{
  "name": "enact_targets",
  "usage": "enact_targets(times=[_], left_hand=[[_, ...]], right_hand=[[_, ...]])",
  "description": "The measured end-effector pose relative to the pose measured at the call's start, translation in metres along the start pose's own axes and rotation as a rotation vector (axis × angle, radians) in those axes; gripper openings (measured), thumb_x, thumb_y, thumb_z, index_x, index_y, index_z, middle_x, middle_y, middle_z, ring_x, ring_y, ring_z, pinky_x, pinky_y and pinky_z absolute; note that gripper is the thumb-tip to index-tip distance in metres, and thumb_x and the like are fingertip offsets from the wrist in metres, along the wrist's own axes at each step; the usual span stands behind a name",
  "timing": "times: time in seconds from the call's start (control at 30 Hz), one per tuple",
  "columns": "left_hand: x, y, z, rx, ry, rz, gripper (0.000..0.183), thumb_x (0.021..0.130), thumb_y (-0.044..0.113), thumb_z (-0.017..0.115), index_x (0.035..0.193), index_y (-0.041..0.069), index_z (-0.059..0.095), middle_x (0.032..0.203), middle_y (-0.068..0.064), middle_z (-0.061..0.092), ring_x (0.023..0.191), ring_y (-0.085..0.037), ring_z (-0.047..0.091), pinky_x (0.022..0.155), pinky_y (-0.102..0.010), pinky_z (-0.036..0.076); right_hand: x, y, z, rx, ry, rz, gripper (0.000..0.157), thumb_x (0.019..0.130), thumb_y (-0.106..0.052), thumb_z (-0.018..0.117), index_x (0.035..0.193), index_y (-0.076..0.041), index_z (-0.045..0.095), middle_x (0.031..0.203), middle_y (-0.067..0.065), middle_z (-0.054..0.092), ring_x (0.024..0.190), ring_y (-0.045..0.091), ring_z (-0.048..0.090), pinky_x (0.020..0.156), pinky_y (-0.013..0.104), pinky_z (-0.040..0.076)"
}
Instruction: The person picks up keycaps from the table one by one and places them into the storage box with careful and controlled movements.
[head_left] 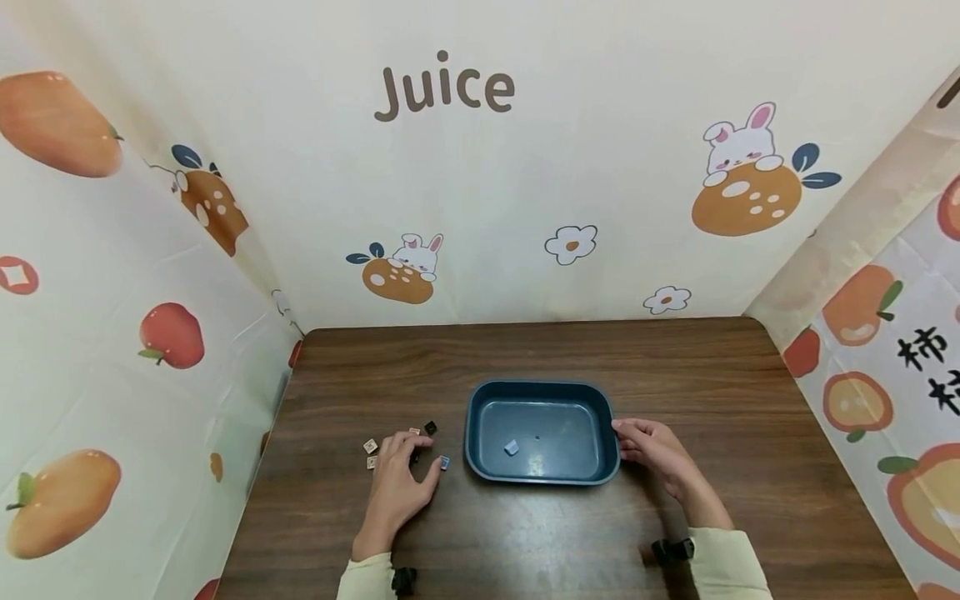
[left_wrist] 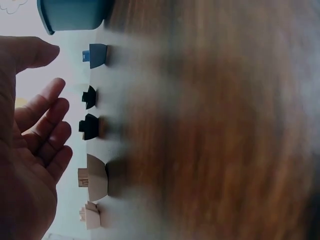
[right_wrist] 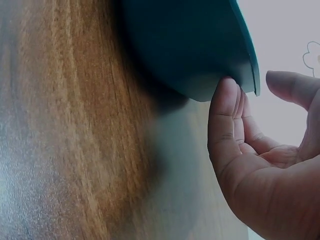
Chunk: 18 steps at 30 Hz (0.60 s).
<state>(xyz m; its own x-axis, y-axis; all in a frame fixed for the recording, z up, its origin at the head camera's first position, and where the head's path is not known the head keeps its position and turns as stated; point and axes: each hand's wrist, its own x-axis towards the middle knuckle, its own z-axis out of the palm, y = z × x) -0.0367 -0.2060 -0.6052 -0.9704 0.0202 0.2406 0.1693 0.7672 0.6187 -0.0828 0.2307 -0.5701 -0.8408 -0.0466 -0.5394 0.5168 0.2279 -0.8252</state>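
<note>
My left hand (head_left: 399, 492) hovers among several small square blocks left of the tray, thumb and fingers spread apart with a gap between them. A blue block (head_left: 445, 462) lies close by the thumb. A black block (head_left: 431, 427) is near the fingertips, and a pale block (head_left: 370, 446) lies left of the hand. In the left wrist view a beige block (left_wrist: 97, 177) stands on the table below the fingers. My right hand (head_left: 658, 454) holds the blue tray (head_left: 540, 481) at its right end, bent fingers against the outer wall under the rim. Inside the tray lies one light blue block (head_left: 512, 447).
The brown wooden table (head_left: 525, 542) runs back to a printed white curtain (head_left: 480, 183). Similar fruit-printed cloth hangs along the left and right sides. Dark bands sit at both wrists.
</note>
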Motion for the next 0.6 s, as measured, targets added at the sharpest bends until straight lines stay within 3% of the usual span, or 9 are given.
enact_targets(times=[0.23, 0.6], left_hand=[[-0.0008, -0.0011, 0.0021, 0.022, -0.01, 0.0, 0.032, 0.083, 0.025, 0.088, 0.111, 0.013, 0.077, 0.114, -0.004, 0.07, 0.109, -0.027, 0.059, 0.098, -0.048, 0.048], [-0.004, -0.0025, 0.0099, 0.037, -0.04, -0.02, 0.03, 0.084, 0.026, 0.087, 0.11, 0.016, 0.077, 0.113, -0.001, 0.07, 0.113, -0.025, 0.06, 0.1, -0.049, 0.049]], right_hand=[[0.0001, -0.0002, 0.001, 0.025, 0.008, 0.002, 0.046, 0.107, -0.034, 0.062, 0.126, 0.007, 0.067, 0.096, -0.001, 0.071, 0.088, 0.009, 0.067, 0.08, 0.023, 0.061], [-0.0016, 0.0032, 0.0011, 0.002, -0.006, 0.016, 0.053, 0.107, -0.037, 0.062, 0.134, 0.009, 0.063, 0.101, 0.0, 0.071, 0.091, 0.01, 0.067, 0.081, 0.023, 0.06]])
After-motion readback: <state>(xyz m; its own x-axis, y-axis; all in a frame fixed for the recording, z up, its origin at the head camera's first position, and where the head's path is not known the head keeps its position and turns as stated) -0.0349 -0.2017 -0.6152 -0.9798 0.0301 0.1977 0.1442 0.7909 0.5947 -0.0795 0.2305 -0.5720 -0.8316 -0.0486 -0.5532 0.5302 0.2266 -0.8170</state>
